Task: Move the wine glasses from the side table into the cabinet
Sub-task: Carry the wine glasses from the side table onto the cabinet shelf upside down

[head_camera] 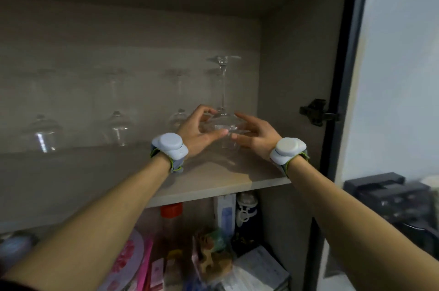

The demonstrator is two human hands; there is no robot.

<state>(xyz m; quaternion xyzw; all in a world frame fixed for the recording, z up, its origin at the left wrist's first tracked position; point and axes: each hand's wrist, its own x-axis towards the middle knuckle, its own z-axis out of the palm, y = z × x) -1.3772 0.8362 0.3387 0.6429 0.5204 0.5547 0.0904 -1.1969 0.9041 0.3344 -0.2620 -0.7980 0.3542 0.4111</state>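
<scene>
Clear inverted stemmed wine glass (222, 124) on pale wooden cabinet shelf (213, 186); left hand (202, 131), right hand (257, 135) cupped loosely beside bowl, fingers spread, contact unclear; three further glasses (117, 129) apparently shelved; side table unseen.

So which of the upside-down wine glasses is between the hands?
The rightmost wine glass, nearest the shelf's front edge; the left hand and right hand flank its bowl.

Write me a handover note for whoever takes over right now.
Left hand and right hand: fingers spread either side of the bowl of an upside-down wine glass on the cabinet shelf; whether they touch it is unclear.
Done: that glass stands on its rim, with three more glasses upside down along the back to its left.
Left: draw the hands away. The side table is out of view, so check it for remaining glasses.
</scene>
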